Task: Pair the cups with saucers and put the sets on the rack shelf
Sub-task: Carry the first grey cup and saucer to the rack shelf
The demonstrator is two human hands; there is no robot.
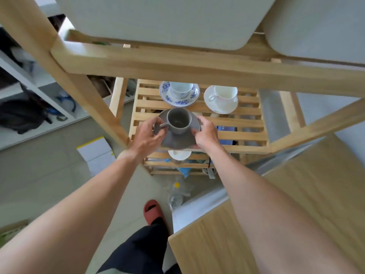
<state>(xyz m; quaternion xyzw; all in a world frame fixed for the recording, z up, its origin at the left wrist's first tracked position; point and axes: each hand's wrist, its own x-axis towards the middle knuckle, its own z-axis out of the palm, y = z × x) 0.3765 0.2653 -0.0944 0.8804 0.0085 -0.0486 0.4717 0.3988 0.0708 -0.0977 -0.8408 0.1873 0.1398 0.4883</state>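
Holding the grey saucer (178, 140) from both sides: my left hand (147, 134) grips its left rim, my right hand (206, 133) its right rim, fingers curled under on each side. The grey cup (178, 120) stands upright on the saucer, handle toward the left hand. The set is over the front edge of the slatted rack shelf (246, 135), left of centre; I cannot tell whether the saucer touches the slats yet. Judged step: placing the third set. Two sets already stand along the back edge: blue-patterned saucer (167, 97) with its cup (181, 89) at left, plain white saucer (212, 104) with white cup (225, 94) just beside it at right. Next move, as I judge it: lower level so the cup does not slide, seat the saucer across at least two slats, then slip the fingers out sideways. Gaps between slats could tip a rim. Materials: grey ware looks matte, stoneware-like, saucer broad and shallow, cup straight-walled; white pieces glossy, thin-lipped; shelf is pale bare wood, flat parallel battens.
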